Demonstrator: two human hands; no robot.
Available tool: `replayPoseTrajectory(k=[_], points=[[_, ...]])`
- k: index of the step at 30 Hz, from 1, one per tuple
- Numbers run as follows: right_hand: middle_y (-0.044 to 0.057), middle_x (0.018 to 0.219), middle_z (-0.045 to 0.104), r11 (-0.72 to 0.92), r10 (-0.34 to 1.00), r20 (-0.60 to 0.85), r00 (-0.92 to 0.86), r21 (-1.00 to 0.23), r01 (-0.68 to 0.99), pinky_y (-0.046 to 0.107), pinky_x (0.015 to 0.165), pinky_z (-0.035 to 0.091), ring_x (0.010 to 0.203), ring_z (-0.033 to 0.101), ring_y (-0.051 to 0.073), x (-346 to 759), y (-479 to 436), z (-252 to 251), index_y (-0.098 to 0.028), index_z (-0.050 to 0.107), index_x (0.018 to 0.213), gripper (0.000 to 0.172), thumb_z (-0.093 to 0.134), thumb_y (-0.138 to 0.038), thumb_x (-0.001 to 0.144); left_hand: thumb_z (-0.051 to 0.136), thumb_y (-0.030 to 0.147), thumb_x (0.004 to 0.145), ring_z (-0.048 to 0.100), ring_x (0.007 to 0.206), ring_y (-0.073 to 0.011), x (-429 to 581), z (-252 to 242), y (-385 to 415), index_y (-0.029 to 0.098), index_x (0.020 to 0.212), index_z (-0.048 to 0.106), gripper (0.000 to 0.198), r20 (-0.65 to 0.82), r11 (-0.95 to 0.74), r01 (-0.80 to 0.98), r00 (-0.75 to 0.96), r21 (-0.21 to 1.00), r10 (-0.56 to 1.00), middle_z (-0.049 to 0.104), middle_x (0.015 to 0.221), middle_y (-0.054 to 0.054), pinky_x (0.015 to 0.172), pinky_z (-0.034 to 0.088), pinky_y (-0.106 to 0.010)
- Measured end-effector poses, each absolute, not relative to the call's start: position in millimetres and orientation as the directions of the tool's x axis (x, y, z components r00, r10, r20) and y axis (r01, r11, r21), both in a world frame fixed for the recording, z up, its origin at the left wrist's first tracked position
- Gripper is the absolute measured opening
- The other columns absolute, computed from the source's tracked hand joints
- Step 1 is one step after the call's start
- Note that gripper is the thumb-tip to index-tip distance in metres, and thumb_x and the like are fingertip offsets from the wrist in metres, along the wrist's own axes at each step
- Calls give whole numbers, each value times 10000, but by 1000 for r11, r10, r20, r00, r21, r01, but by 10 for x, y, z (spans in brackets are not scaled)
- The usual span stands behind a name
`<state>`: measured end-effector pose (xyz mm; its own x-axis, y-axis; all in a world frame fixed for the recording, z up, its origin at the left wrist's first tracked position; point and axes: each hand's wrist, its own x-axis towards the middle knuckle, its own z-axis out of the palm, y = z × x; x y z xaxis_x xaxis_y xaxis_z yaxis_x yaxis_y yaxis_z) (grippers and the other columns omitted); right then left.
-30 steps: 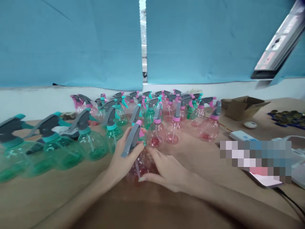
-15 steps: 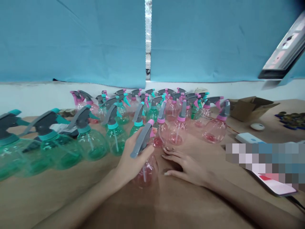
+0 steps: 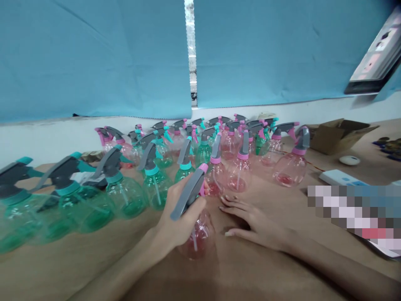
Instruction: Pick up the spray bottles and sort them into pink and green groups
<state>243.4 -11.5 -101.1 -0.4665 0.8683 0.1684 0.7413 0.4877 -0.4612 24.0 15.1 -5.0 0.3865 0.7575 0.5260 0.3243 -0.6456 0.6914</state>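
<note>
My left hand (image 3: pixel 180 213) is wrapped round the neck of a clear pink spray bottle (image 3: pixel 200 238) with a grey and pink trigger head. The bottle stands on the table in front of me, its straw visible inside. To its right, my right hand (image 3: pixel 250 219) rests palm down on the table with fingers spread, holding nothing. Just beyond the hands stand two more pink spray bottles, the closer a pink bottle (image 3: pixel 216 177) and beside it another (image 3: pixel 239 175). A green spray bottle (image 3: pixel 156 188) with a turquoise collar is left of my left hand.
More green spray bottles (image 3: pixel 84 207) line the left side. Several pink and green ones crowd the back near the wall. At right are a tilted-looking pink bottle (image 3: pixel 290 169), an open cardboard box (image 3: pixel 326 138), a white mouse (image 3: pixel 349 160) and a white box (image 3: pixel 340 177).
The camera view has tilted and shifted slightly, so the scene sits a little differently. My left hand keeps hold of the pink spray bottle; my right hand stays spread on the table.
</note>
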Motion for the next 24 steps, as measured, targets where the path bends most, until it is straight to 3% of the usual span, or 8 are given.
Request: replayPoseTrajectory(k=[6,9,15,24], points=[[69,1479,339,489,866,150,-477,-455,745,453,1123,253,1370,287,241,2442,-126,-992,-196,411,1388,669,463,-606,862,463,159,748,392,567,-119,221,-85,151,221,746,480,65,518,-617,354,341,702,785,418,640,48,530,366,-250],[73,1481,336,485,867,131,-481,-447,752,452,1131,234,1378,266,240,2434,-141,-964,-189,392,1399,679,445,-610,869,494,195,790,427,572,-121,216,-149,167,223,887,552,117,478,-556,366,287,746,830,474,665,42,527,381,-247],[73,1462,374,475,874,146,-463,-454,754,464,1130,229,1371,284,244,2436,-180,-933,-209,396,1397,637,437,-586,885,523,197,774,407,541,-114,229,-155,185,229,955,582,193,497,-570,350,280,743,821,473,624,55,502,359,-238],[66,1464,375,476,873,149,-463,-461,749,459,1133,229,1371,285,241,2457,-186,-936,-222,379,1407,638,447,-581,883,528,201,757,358,529,-107,260,-95,162,204,896,555,141,485,-564,350,293,748,824,449,640,45,464,323,-234]])
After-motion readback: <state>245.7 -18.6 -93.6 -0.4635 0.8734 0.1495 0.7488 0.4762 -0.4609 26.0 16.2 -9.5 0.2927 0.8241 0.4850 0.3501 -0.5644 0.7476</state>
